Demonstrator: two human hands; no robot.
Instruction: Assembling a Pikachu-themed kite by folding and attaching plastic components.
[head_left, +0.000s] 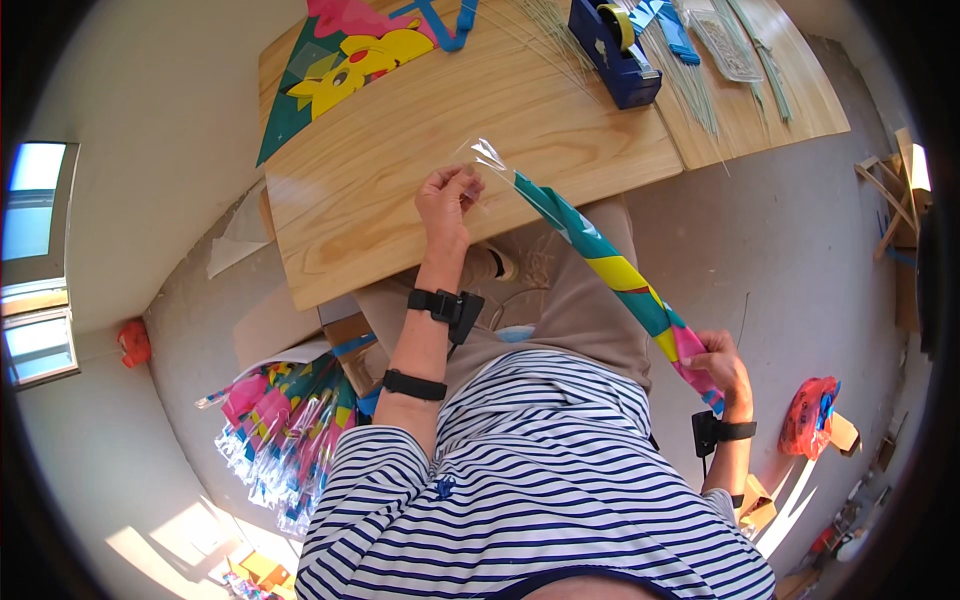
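Note:
A rolled-up kite (615, 272) in green, yellow and pink slants across my lap, in what looks like a clear plastic sleeve. My right hand (722, 365) is closed around its lower, pink end. Loose clear plastic (487, 155) flares out of the upper end, over the table edge. Just left of that end, my left hand (447, 203) is closed in a pinch, with a bit of clear film showing at the fingertips. Whether the film joins the sleeve, I cannot tell. On the wooden table (420, 190) lies a flat kite (350, 75) with a yellow cartoon figure.
A blue tape dispenser (622, 60) stands at the table's back right. Thin rods (690, 85) and a clear tray (725, 45) lie beside it. Many rolled kites in clear sleeves (285, 430) are heaped at my left. A red bag (810, 415) sits on the floor at right.

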